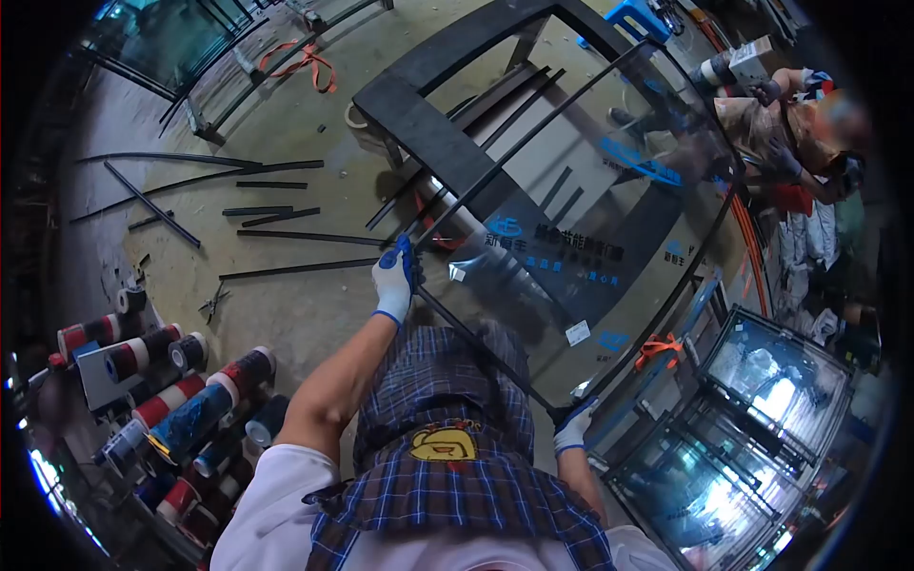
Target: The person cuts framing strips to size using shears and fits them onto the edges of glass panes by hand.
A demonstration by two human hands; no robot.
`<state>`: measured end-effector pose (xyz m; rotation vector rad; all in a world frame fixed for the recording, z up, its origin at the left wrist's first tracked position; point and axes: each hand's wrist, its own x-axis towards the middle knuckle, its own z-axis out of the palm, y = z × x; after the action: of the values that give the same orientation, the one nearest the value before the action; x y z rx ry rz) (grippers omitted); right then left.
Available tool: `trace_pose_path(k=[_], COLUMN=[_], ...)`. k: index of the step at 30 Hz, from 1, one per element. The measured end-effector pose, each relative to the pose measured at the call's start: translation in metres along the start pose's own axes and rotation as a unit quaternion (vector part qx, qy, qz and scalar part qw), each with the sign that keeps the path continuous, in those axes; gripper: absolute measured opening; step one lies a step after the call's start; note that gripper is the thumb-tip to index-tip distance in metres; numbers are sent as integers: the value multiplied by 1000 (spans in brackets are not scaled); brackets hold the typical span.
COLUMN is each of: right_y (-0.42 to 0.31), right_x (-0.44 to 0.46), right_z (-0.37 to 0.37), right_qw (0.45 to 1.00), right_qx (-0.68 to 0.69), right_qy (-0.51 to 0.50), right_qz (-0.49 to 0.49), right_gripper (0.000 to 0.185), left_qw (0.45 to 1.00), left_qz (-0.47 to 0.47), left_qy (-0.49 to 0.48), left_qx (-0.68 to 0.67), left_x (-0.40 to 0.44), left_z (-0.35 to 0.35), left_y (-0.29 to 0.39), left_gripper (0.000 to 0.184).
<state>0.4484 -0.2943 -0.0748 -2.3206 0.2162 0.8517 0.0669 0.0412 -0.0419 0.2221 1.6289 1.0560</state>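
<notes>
A large glass panel (519,285) with a dark edge frame and blue and black printed lettering is tilted in front of me. In a white glove with blue fingers, my left hand (395,276) is closed around its near left corner. My right hand (574,425), gloved the same way, grips the near right corner; its fingertips are partly hidden by the frame. Small white labels (578,332) are stuck on the glass near that edge. Behind and below the panel stands a black work stand (419,138) with a large opening, visible through the glass.
Loose black strips (276,269) and pliers (214,303) lie on the floor at left. Rolls of tape or film (176,400) crowd the lower left. Glass units (776,366) lie at lower right, near an orange strap (659,351). Another person (809,133) is at far right.
</notes>
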Motion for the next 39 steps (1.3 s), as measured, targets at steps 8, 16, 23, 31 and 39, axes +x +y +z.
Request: trace_pose_path(k=[8,16,23,31,39], right_y=[-10,-19,-9,-37,-142], right_x=[-4,-6,7,24,38], right_z=[-1,11,24,10,-5], right_qw=[1000,999,1000,992,910], right_qx=[-6,-8,-17,-76,-232], right_qy=[-1,-3,-6,-14,85], right_qz=[-11,-31,-21,-104,-333], right_gripper=[33,33,34,34,34], left_qw=[755,693,728,728,877], left_qz=[248,275,245,201,149], left_qy=[-29,70,79,49,-4], left_qx=[607,662,635,653,457], left_x=[-1,-23,-27,-49,-38], left_z=[-10,12,19,23,-7], left_y=[20,5,9,32,35], left_gripper=[51,88,77,84,92])
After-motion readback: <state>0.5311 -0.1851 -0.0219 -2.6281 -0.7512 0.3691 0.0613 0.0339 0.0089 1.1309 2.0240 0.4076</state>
